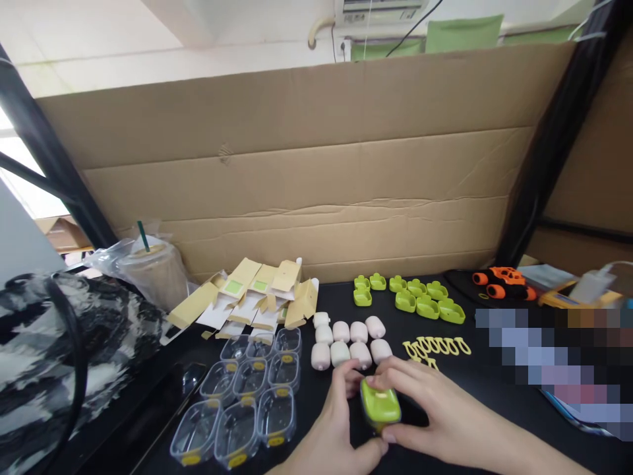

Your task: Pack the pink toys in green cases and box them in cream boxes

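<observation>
Both hands meet low in the middle of the black table (494,396), closed around a small green case (380,404). The left hand (330,429) presses on its left side with the fingers and the thumb under the near end; the right hand (435,412) clamps it from the right and over the far end. The case looks like light, hard, smooth plastic, so it probably slips easily and is best taken by its two long sides, as the hands do now. Its lower half is hidden by the fingers, and I cannot tell if it is one piece or two.

Just behind the hands lie pale pink pieces (346,340), yellow loops (438,346) and more green shells (415,298). Clear plastic boxes (247,402) stand to the left, with folded cardboard cartons (252,293) beyond them. At the right an orange toy car (500,282) is small and partly blurred.
</observation>
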